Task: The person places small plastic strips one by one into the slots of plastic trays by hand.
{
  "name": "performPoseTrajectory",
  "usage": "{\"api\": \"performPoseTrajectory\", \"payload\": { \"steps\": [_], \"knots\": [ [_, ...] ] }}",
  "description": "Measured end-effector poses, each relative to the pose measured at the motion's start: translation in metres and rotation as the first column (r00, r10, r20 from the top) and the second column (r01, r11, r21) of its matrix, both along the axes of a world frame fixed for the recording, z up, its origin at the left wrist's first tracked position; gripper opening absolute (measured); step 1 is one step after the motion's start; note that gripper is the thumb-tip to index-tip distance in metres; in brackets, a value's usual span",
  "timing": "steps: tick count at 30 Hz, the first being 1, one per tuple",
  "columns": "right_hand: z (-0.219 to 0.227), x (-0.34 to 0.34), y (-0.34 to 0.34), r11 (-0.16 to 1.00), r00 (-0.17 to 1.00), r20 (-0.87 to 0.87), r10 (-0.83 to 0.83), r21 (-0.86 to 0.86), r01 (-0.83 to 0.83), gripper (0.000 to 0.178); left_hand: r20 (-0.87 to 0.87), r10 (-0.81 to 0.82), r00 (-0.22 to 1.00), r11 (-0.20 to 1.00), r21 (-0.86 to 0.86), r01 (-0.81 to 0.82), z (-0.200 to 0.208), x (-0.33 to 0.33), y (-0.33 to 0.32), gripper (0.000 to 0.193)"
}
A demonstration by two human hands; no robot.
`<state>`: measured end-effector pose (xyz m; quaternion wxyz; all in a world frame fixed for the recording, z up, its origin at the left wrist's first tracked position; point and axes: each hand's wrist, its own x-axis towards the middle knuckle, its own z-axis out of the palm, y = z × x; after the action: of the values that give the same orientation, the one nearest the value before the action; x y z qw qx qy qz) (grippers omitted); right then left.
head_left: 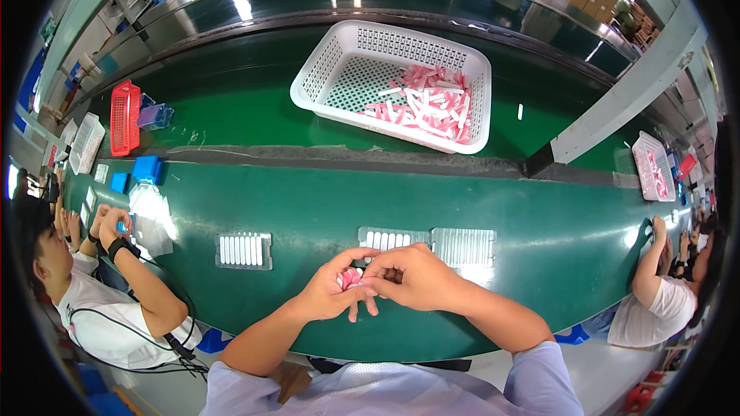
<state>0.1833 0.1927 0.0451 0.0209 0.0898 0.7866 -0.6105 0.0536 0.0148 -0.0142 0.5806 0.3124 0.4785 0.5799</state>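
The left hand (327,293) is curling around a small bunch of pink and white strips (350,278), its fingers wrapping them and its thumb lying along the near side. The right hand (412,277) is meeting it from the right, its thumb and forefinger closing together at the edge of that bunch; whether a strip is sitting between those fingertips, I cannot tell, since its own knuckles are covering the spot. Both hands are hovering over the green worktop (555,223). Just beyond them, a tray (420,237) is holding a row of white sticks (385,239), and the fingers are partly hiding it. Beside that tray, beyond the right hand, a ribbed tray (463,246) is lying flat. Left of the left hand and well apart from it, a third tray (266,253) is carrying another white row (242,250). Straight ahead of the hands, farther off, a white basket (343,81) is holding a loose heap (432,108) of similar pieces, mostly toward its right side. Far to the left hand's left, a red basket (125,119) is standing beyond a blue box (146,169), and a co-worker (108,293) is raising both arms.
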Motion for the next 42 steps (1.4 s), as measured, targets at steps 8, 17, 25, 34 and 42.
{"api": "performPoseTrajectory", "payload": {
  "steps": [8,17,25,34,42],
  "knots": [
    [-0.007,0.001,0.0,0.989,0.997,0.017,0.07,-0.131,-0.067,0.01,-0.029,0.055,0.998,0.998,-0.006,-0.055,-0.002,0.002,-0.002,0.072],
    [-0.021,-0.001,-0.018,0.999,0.988,-0.152,-0.041,-0.017,0.038,0.008,0.07,0.13,0.989,0.988,0.073,-0.135,-0.018,0.001,-0.003,0.077],
    [-0.027,-0.001,-0.027,0.982,0.941,-0.335,-0.041,0.16,0.1,0.013,0.127,0.11,0.986,0.987,0.101,-0.123,-0.015,-0.005,-0.004,0.079],
    [-0.003,0.0,-0.025,0.97,0.974,-0.209,0.089,0.24,-0.037,0.014,-0.045,0.114,0.993,0.993,0.026,-0.113,-0.01,-0.003,-0.003,0.096],
    [-0.01,-0.001,-0.025,0.977,0.986,-0.157,0.053,0.214,-0.018,0.014,-0.126,0.082,0.989,0.996,-0.023,-0.085,-0.001,0.001,0.002,0.103]
  ]
}}
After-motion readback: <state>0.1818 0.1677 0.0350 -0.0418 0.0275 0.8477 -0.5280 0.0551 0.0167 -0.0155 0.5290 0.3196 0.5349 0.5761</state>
